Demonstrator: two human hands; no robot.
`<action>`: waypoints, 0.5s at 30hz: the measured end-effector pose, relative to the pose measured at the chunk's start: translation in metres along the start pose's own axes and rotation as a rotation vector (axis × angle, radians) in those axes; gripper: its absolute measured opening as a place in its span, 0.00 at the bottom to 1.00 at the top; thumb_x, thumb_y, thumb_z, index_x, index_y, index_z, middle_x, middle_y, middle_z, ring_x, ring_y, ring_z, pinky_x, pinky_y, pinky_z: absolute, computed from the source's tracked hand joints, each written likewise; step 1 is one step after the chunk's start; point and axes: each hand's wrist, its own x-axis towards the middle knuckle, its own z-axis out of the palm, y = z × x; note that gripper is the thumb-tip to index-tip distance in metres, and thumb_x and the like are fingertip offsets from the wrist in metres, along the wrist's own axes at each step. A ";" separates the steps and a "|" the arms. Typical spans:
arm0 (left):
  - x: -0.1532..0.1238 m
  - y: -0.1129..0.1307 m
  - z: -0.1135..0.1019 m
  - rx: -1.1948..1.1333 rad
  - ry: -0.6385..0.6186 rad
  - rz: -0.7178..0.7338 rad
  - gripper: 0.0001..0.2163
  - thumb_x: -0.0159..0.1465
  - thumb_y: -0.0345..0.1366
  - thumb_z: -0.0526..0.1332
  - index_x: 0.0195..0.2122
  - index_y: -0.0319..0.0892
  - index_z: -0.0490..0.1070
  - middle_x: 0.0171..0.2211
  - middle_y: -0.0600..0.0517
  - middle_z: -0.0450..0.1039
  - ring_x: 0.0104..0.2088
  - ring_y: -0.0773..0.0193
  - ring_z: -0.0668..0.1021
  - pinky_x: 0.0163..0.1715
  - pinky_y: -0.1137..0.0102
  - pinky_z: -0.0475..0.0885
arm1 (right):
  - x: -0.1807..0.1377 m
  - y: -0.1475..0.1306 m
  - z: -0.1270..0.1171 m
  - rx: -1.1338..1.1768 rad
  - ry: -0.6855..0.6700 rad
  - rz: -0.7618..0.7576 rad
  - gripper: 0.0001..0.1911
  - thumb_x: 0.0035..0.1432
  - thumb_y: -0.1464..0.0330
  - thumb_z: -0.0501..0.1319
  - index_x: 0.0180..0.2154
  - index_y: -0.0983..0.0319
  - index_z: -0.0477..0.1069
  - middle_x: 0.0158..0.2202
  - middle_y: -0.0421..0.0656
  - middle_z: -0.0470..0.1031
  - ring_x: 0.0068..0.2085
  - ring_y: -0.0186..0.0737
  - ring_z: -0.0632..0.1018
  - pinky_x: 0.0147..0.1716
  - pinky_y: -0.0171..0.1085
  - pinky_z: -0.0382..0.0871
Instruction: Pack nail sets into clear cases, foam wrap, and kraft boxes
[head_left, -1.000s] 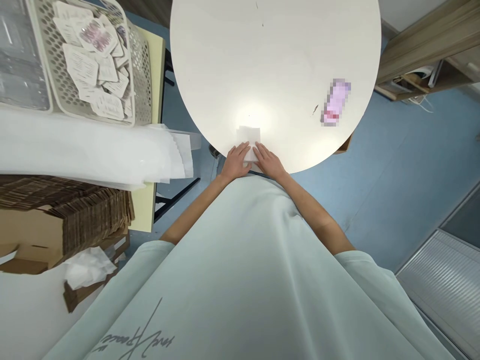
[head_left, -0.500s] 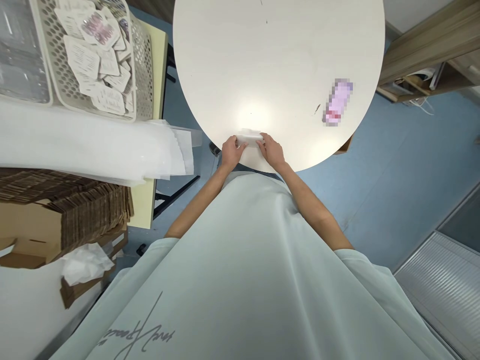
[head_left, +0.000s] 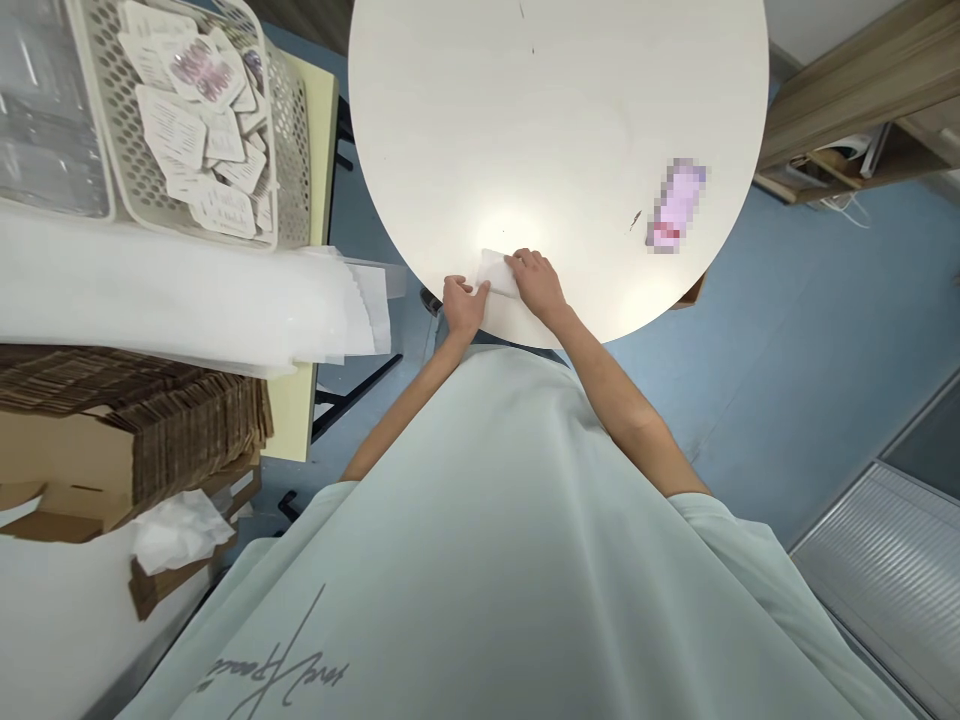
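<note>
A small white folded packet (head_left: 496, 273), which looks like thin wrapping sheet, lies near the front edge of the round white table (head_left: 555, 130). My right hand (head_left: 538, 285) grips the packet's right side, with its fingers over the top and part of the packet hidden beneath them. At the packet's left lower corner is my left hand (head_left: 463, 305). Its thumb touches or nearly touches that corner, while the other fingers are bent and apart from the thumb. What is inside the packet cannot be seen.
A pixelated pink-purple item (head_left: 676, 205) lies at the table's right. To the left stand a perforated basket (head_left: 291, 150) of printed cards, a stack of white sheets (head_left: 187, 300), flattened cardboard boxes (head_left: 187, 440) and a crumpled white sheet (head_left: 180, 530). Wooden shelving (head_left: 840, 90) is at right.
The packet has turned and now lies flatter. My right hand has shifted over its right side; my left hand's fingers have come away from its left end. The view has shifted slightly.
</note>
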 end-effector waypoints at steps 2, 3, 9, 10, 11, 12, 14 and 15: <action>-0.004 -0.002 -0.005 -0.031 -0.011 -0.026 0.17 0.71 0.42 0.75 0.52 0.48 0.68 0.50 0.44 0.83 0.56 0.48 0.85 0.63 0.52 0.79 | -0.005 -0.001 0.003 0.036 0.006 0.087 0.19 0.81 0.69 0.57 0.66 0.62 0.75 0.68 0.59 0.76 0.68 0.63 0.78 0.72 0.65 0.73; -0.005 -0.002 -0.006 -0.043 -0.022 -0.026 0.17 0.71 0.42 0.74 0.52 0.48 0.68 0.51 0.43 0.83 0.55 0.48 0.86 0.62 0.53 0.79 | -0.008 -0.001 0.006 0.060 0.019 0.127 0.18 0.80 0.69 0.59 0.65 0.63 0.75 0.66 0.59 0.77 0.65 0.63 0.79 0.69 0.64 0.76; -0.003 0.015 0.000 -0.046 -0.136 0.084 0.16 0.70 0.38 0.75 0.51 0.48 0.69 0.56 0.44 0.84 0.49 0.53 0.87 0.60 0.54 0.80 | -0.029 -0.005 0.026 0.206 0.125 0.280 0.15 0.79 0.67 0.61 0.63 0.60 0.71 0.63 0.56 0.77 0.54 0.55 0.83 0.61 0.58 0.82; -0.001 0.019 0.002 -0.030 -0.153 0.096 0.17 0.69 0.38 0.76 0.50 0.48 0.69 0.55 0.44 0.84 0.49 0.53 0.87 0.60 0.54 0.81 | -0.031 -0.006 0.029 0.220 0.136 0.300 0.15 0.79 0.66 0.62 0.62 0.59 0.71 0.63 0.56 0.77 0.54 0.54 0.83 0.61 0.57 0.82; 0.000 0.022 0.003 -0.012 -0.166 0.104 0.17 0.68 0.38 0.76 0.49 0.48 0.69 0.55 0.44 0.83 0.49 0.53 0.86 0.59 0.54 0.81 | -0.032 -0.007 0.030 0.230 0.144 0.320 0.15 0.78 0.66 0.62 0.62 0.59 0.70 0.62 0.56 0.77 0.53 0.54 0.83 0.61 0.57 0.82; 0.001 0.024 0.005 0.006 -0.174 0.111 0.18 0.67 0.37 0.77 0.49 0.48 0.68 0.55 0.44 0.83 0.50 0.52 0.86 0.59 0.53 0.81 | -0.032 -0.007 0.031 0.239 0.151 0.339 0.14 0.78 0.66 0.63 0.61 0.59 0.70 0.61 0.55 0.78 0.53 0.53 0.83 0.60 0.56 0.82; 0.003 0.027 0.005 0.028 -0.187 0.123 0.18 0.66 0.34 0.77 0.48 0.48 0.67 0.54 0.44 0.82 0.50 0.51 0.85 0.59 0.53 0.81 | -0.032 -0.007 0.032 0.259 0.164 0.363 0.14 0.77 0.65 0.64 0.60 0.59 0.70 0.59 0.54 0.79 0.52 0.52 0.82 0.59 0.54 0.82; 0.003 0.028 0.005 0.030 -0.197 0.130 0.18 0.66 0.33 0.76 0.48 0.48 0.67 0.53 0.44 0.81 0.50 0.51 0.85 0.59 0.53 0.81 | -0.032 -0.007 0.032 0.270 0.170 0.372 0.14 0.77 0.64 0.65 0.59 0.58 0.70 0.58 0.53 0.79 0.52 0.51 0.82 0.59 0.53 0.82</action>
